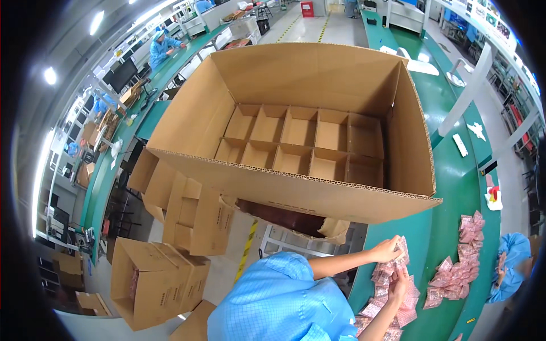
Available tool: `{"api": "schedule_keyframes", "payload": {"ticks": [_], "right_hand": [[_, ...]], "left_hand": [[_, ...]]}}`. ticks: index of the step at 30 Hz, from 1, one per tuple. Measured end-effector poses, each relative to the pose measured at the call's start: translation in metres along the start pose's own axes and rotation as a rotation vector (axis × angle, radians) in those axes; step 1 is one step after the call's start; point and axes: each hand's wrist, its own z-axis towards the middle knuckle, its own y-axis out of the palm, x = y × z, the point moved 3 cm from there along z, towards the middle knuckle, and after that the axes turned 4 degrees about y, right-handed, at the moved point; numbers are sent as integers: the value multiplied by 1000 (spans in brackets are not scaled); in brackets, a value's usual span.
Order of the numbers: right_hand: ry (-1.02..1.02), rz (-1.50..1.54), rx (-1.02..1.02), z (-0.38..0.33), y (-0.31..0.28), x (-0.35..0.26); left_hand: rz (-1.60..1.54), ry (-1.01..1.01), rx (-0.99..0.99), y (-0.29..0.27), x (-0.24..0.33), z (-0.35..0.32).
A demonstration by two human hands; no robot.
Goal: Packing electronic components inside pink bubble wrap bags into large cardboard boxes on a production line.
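Observation:
My left hand (387, 250) is closed, its fingers pinching the upper part of a pink translucent bubble-wrap packet (402, 250). Just below it, my right hand (400, 284) grips the lower side of the same bundle; I cannot tell whether this is one packet or a few together. What sits inside the wrap is too small to make out. Beneath both hands, a heap of similar pink packets (410, 301) lies on the green worktable (443, 199). A large open cardboard box (296, 187) stands to the left of my hands, with a cardboard divider grid (284, 125) inside.
More pink packets (455, 275) lie farther right on the table. Beyond them is a co-worker in blue (509, 267). Several cardboard boxes (159, 284) stand on the floor at the left. A white post (469, 96) rises from the table's far side. Another person (162, 48) sits at the far-left bench.

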Motion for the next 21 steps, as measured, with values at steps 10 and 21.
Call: {"api": "schedule_keyframes", "payload": {"ticks": [10,21], "right_hand": [[-353,-390,348,-27,-63,15],[170,-346,355,-53,-116,82]], "left_hand": [[-687,-110,57,53,-63,9],[-705,-297,-166,58,-62,61]]}}
